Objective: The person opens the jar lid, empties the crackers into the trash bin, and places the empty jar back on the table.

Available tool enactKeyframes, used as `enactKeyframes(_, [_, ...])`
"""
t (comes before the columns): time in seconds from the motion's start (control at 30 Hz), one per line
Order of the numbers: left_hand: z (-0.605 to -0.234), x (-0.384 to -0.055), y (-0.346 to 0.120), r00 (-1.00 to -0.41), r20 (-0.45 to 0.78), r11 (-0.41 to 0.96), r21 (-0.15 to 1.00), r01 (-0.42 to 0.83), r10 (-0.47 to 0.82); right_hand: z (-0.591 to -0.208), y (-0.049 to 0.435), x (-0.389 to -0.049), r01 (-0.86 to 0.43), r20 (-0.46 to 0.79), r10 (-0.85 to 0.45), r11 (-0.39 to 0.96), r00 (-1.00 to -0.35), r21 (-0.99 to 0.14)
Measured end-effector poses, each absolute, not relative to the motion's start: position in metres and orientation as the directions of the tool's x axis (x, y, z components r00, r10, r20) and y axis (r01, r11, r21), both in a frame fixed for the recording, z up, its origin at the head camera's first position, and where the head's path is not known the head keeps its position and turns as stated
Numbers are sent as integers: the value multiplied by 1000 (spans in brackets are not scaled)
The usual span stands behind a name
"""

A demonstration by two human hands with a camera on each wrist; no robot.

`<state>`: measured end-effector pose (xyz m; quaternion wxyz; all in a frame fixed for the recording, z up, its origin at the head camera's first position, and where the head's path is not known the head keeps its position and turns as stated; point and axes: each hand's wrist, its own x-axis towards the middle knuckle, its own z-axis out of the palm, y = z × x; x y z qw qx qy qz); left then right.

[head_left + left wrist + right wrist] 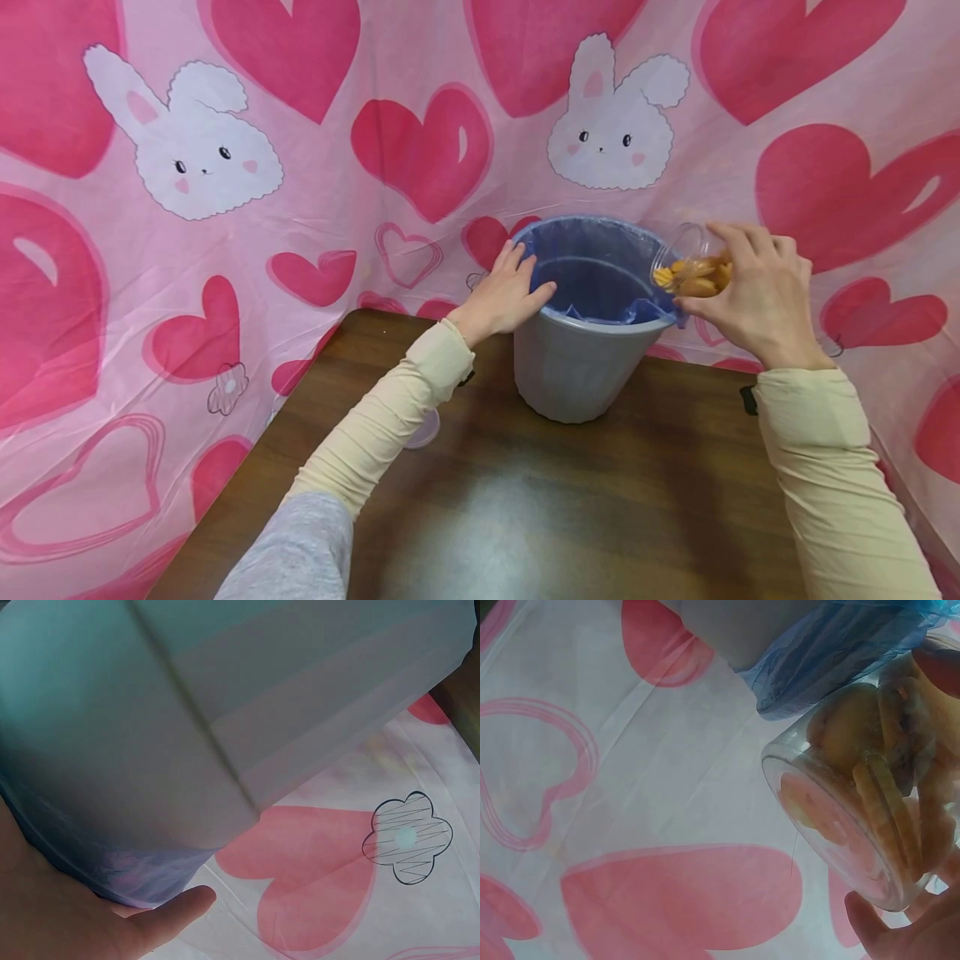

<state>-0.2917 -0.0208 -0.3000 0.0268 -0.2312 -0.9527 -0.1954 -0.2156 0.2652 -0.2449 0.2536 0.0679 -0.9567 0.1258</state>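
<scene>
A grey trash bin (577,367) with a blue liner bag (600,292) folded over its rim stands on the table. My right hand (761,292) grips a clear jar (832,817) at the bin's right rim. The jar is tilted, its mouth toward the bin. Inside it lie yellow-orange and brownish pieces (889,787), some like slices; their exact kind is unclear. At the bin's left rim, my left hand (502,296) rests with its fingers extended and thumb spread, touching the lined edge. The left wrist view shows the bin's wall close up.
A round translucent lid (423,429) lies on the brown wooden table (525,508), partly hidden by the left forearm. Behind the table hangs a pink cloth (315,200) printed with hearts and bunnies, close to the bin's back side.
</scene>
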Motion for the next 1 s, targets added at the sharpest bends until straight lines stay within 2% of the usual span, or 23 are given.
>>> enactKeyframes(0.67, [-298, -290, -21, -891, 149, 820, 349, 453, 429, -244, 261, -216, -238, 506, -134, 960, -852, -147])
enactKeyframes(1.0, [-298, -290, -21, -892, 144, 820, 353, 451, 429, -242, 259, -217, -257, 511, -183, 963, -840, -77])
